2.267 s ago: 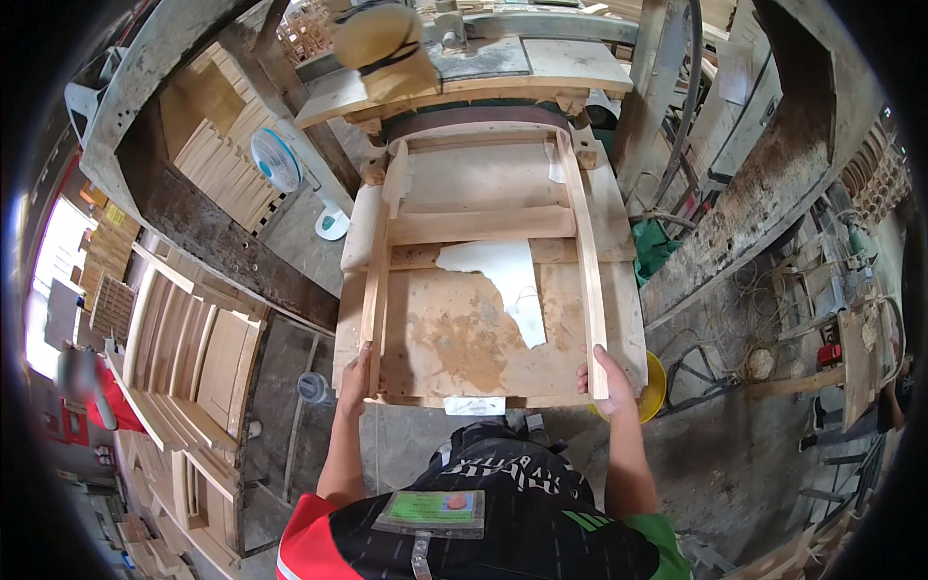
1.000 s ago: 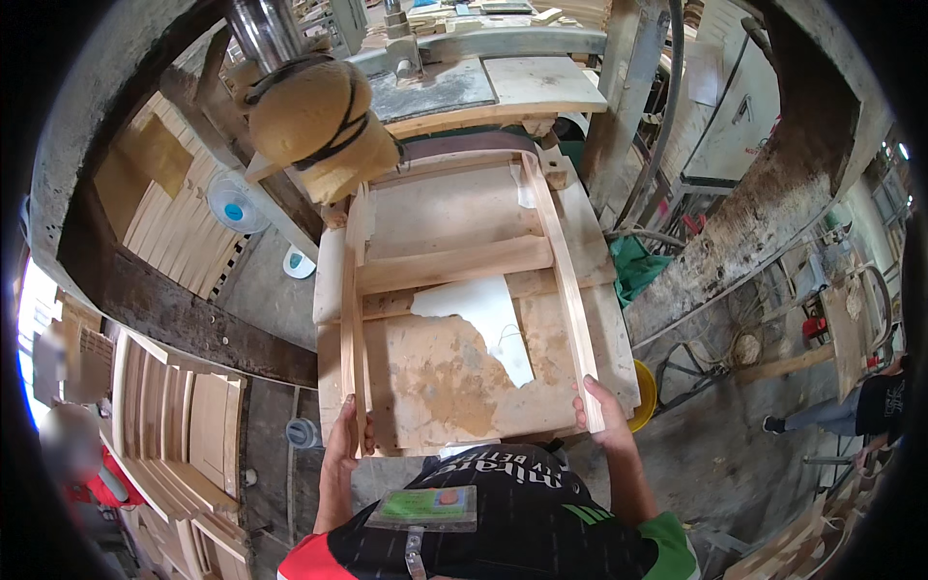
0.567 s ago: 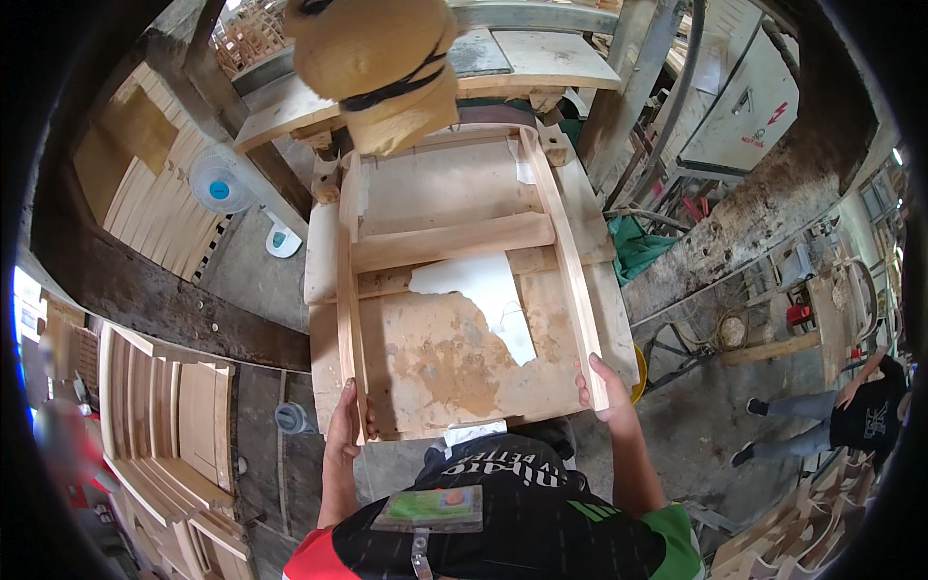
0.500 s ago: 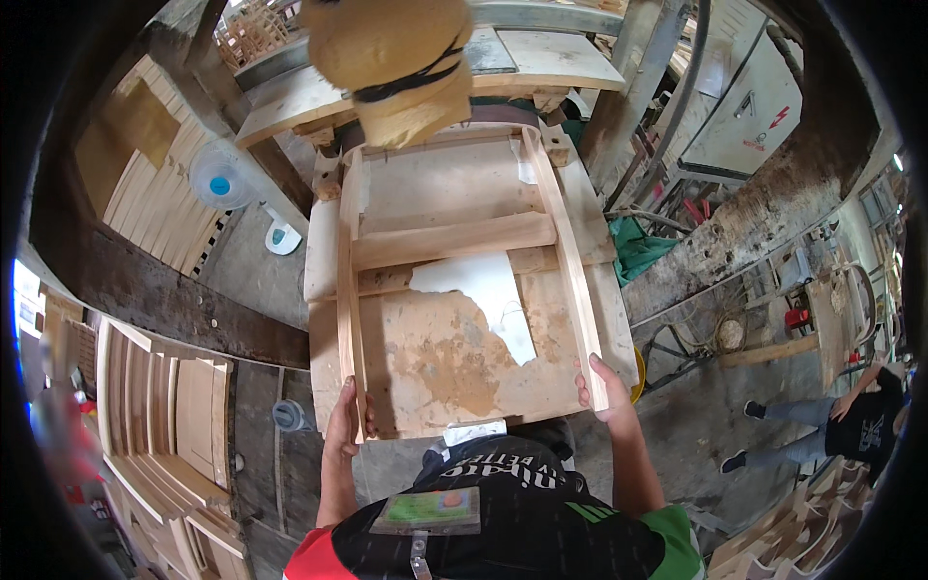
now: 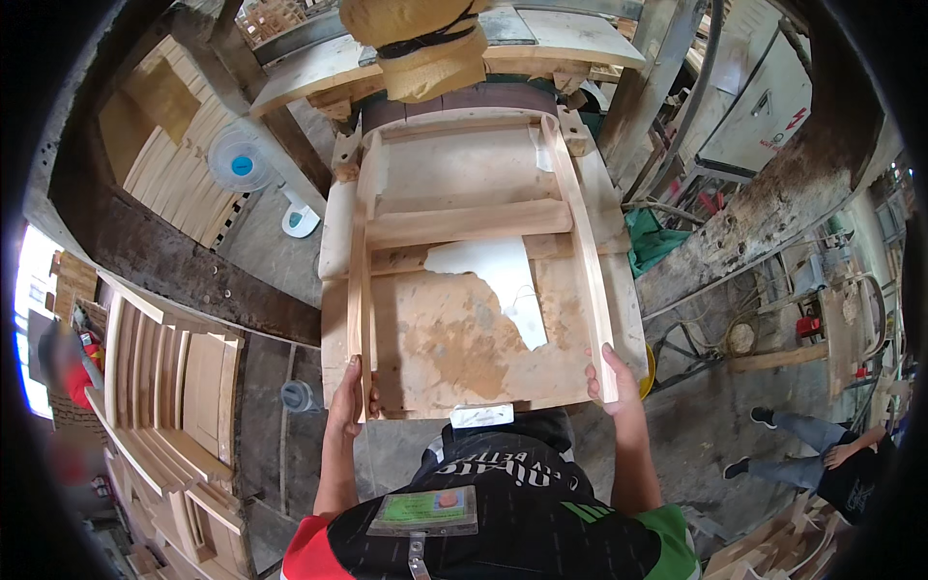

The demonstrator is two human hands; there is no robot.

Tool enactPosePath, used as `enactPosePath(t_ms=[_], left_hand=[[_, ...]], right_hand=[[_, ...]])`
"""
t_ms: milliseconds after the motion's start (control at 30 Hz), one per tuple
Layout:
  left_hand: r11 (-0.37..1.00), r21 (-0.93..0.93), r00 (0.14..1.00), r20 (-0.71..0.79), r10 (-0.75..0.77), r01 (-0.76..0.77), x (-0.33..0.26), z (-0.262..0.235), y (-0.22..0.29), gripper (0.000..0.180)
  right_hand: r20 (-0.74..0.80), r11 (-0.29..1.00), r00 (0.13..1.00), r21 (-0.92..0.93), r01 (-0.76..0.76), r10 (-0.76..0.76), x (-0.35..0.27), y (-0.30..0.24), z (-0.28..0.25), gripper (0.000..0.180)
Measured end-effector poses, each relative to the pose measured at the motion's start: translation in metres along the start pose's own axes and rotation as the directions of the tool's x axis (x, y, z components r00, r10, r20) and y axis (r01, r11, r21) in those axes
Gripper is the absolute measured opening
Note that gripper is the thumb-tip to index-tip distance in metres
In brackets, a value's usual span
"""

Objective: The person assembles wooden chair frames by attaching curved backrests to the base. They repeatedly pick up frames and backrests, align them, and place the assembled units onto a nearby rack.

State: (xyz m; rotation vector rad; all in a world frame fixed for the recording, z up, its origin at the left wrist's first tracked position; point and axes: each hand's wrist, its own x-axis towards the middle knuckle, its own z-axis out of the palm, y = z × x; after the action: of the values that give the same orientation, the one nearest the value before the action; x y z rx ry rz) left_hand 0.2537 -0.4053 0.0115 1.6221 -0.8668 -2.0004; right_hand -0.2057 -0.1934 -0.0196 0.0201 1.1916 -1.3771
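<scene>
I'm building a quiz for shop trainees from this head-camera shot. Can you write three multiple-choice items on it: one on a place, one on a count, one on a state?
1. Where is the small fan?
A. On the floor to the person's left of the bench
B. On top of the frame
C. By the person's right foot

2. How many hands grip the wooden frame?
A. None
B. One
C. Two

3. How does the frame lie?
A. Standing upright on end
B. Flat on the worktable
C. Lifted overhead

Answers: 1 A, the fan stands on the floor left of the table. 2 C, the left hand holds the left rail and the right hand the right rail. 3 B, its rails rest along the tabletop.
</scene>
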Motion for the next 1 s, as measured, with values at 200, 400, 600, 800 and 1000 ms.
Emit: enactPosePath(t_ms=[200,400,600,800,1000], left_hand=[[1.000,-0.008,0.999,0.015,0.028,-0.028,-0.018,-0.008,-0.004,0.069],[0.999,0.007,0.999,-0.004,0.035,-0.035,-0.048,-0.015,-0.013,0.067],[1.000,0.011,1.000,-0.023,-0.015,0.015,-0.069,-0.023,-0.024,0.067],[0.998,-0.018,0.999,-0.003,-0.054,0.054,-0.083,-0.037,-0.040,0.063],[0.997,0.001,0.987,0.135,-0.081,0.082,-0.099,-0.049,-0.049,0.056]], right_hand=[[0.006,0.999,1.000,-0.018,0.027,-0.027,-0.025,0.013,0.003,0.054],[0.002,0.999,0.999,0.010,0.050,-0.050,-0.057,0.028,-0.004,0.052],[-0.013,0.998,0.999,0.027,0.051,-0.050,-0.084,0.030,0.000,0.051],[-0.008,0.998,0.998,-0.042,0.057,-0.057,-0.104,0.034,-0.005,0.050],[-0.026,0.999,1.000,-0.054,-0.005,0.003,-0.121,0.048,-0.021,0.046]])
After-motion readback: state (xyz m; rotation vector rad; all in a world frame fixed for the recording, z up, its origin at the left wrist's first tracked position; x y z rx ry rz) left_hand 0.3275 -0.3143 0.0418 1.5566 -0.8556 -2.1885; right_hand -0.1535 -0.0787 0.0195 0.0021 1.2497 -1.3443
